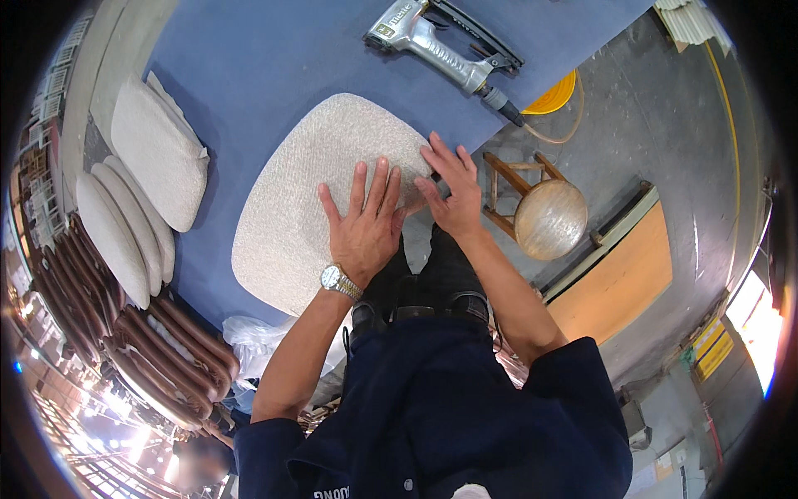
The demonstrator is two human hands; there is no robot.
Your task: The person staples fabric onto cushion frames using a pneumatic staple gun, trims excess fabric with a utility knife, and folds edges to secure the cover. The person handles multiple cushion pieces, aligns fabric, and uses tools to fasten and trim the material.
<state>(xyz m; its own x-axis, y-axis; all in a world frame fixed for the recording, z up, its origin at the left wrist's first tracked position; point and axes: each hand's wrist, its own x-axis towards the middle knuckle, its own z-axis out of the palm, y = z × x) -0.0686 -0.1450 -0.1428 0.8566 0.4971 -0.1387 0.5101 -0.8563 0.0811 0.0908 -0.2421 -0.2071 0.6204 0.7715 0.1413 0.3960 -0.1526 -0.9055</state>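
Pad point(303, 179) pale and speckled, lying flat on the blue desk point(241, 75), close against the near edge. Left hand point(363, 224) palm down on top, fingers point(377, 190) spread and released, nothing grasped; silver watch point(337, 280) on that wrist. Right hand point(453, 195) at the right rim of the pad, fingertips touching, thumb apart from the rest; cannot tell whether pinching the rim or merely resting there. Along the right edge of the desk, well apart from both hands, silver-and-black staple gun point(432, 54) on its side, handle end reaching past the edge, with a thin hose point(549, 140) curving down beside a round yellow tub point(553, 96). By the left edge, thick pale cushions point(158, 154) in a pile, and nearer, three thin pads point(125, 224) leaning together. Past the near left corner, crumpled clear plastic point(253, 337) and a row of brown frames point(166, 366). On the grey floor point(640, 91) to the right, round wooden stool point(550, 220), then an orange board point(619, 270).
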